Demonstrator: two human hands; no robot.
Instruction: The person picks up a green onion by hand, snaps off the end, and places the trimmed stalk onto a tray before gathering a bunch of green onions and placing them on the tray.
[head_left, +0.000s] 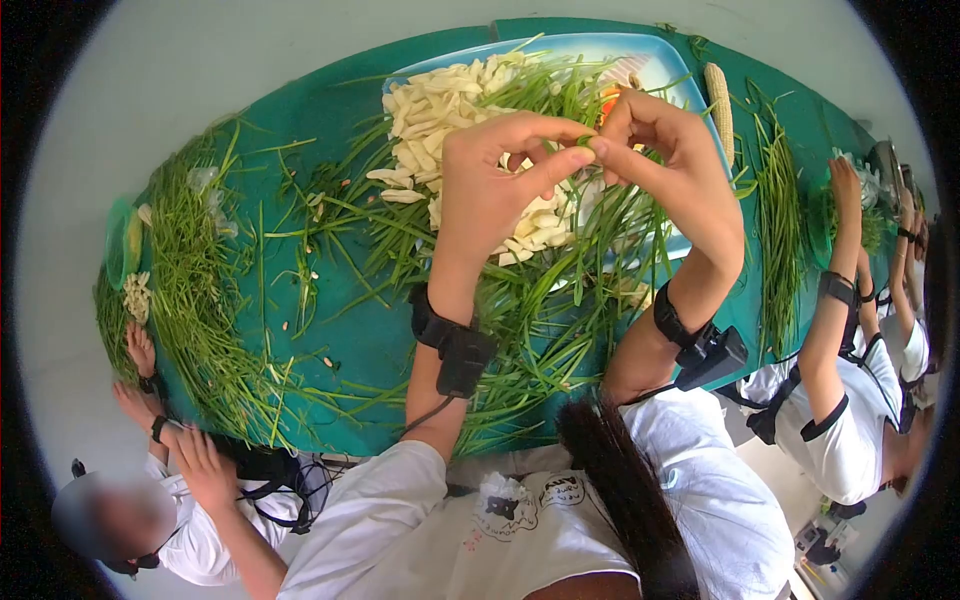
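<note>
My left hand (500, 165) and my right hand (672, 160) meet above a blue-rimmed white tray (660, 62). Thumbs and fingertips on both sides are pinched together around a small piece of green chive (586, 143), most of it hidden by the fingers. Pale cut strips (440, 105) are heaped in the tray to the left of and below my hands. Loose long green chives (545, 290) lie over the tray's near edge and on the green table under my wrists. Something orange (609, 98) shows partly behind my right hand.
A corn cob (719, 110) lies right of the tray, beside a bundle of chives (779, 220). A large chive pile (200, 300) covers the table's left side. Co-workers' hands appear at left (205, 465) and right (846, 190). Scraps dot the green tabletop (345, 250).
</note>
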